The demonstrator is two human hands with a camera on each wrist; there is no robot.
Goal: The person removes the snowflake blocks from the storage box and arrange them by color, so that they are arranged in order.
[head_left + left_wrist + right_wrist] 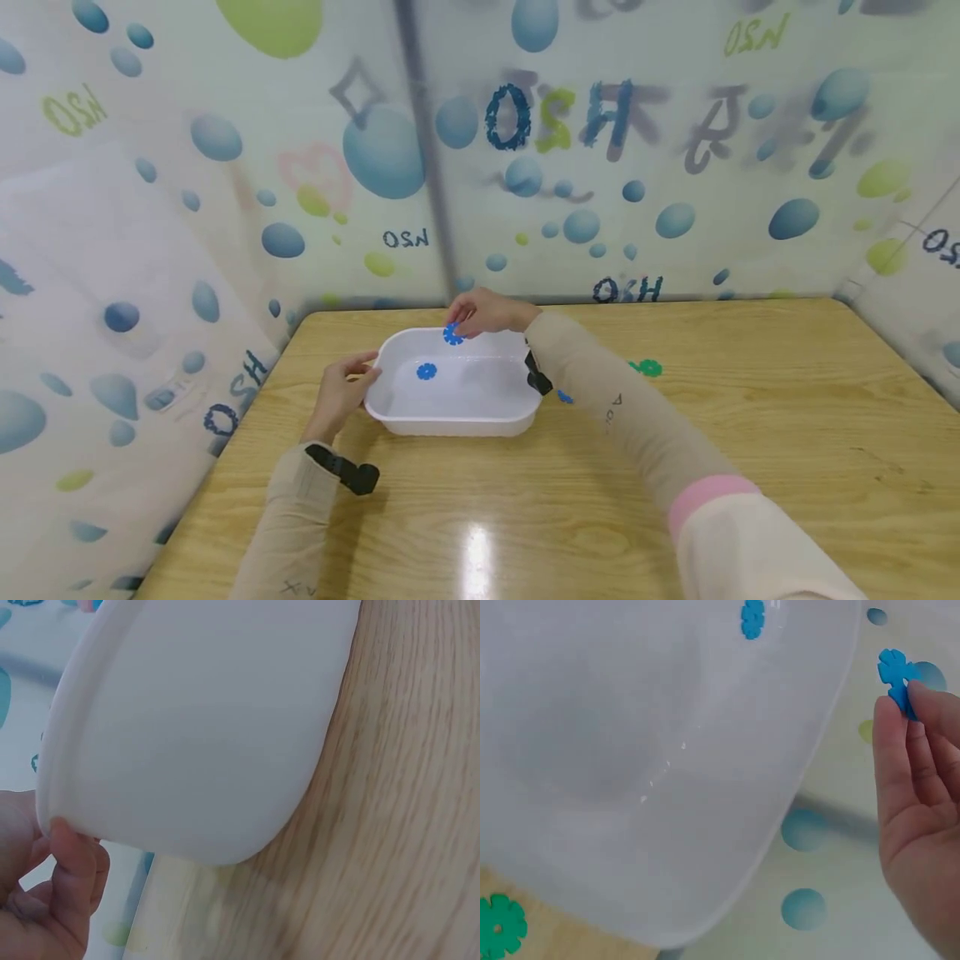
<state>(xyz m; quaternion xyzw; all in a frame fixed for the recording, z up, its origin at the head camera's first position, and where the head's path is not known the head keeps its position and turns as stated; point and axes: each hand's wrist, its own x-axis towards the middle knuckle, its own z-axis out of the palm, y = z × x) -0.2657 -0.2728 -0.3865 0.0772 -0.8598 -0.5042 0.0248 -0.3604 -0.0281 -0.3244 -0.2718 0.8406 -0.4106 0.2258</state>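
Note:
A white plastic basin (pixel 457 427) stands on the table. My left hand (pixel 345 392) grips its left end by the rim; in the left wrist view, the thumb and fingers of that hand (pixel 71 885) meet at the basin's (pixel 187 750) corner. Between thumb and fingertips, my right hand (pixel 491 312) pinches a blue snowflake disc (pixel 452 334) over the basin's far rim. The notched edge of this disc (pixel 895 669) shows clearly in the right wrist view. Another blue snowflake disc (pixel 426 372) lies inside the basin, toward the left.
Right of the basin, a blue snowflake disc (pixel 566 397) lies on the wooden table (pixel 787 433), partly hidden by my right arm. Green snowflake discs (pixel 651 367) lie farther right. A patterned curtain (pixel 675 150) hangs along the table's back edge.

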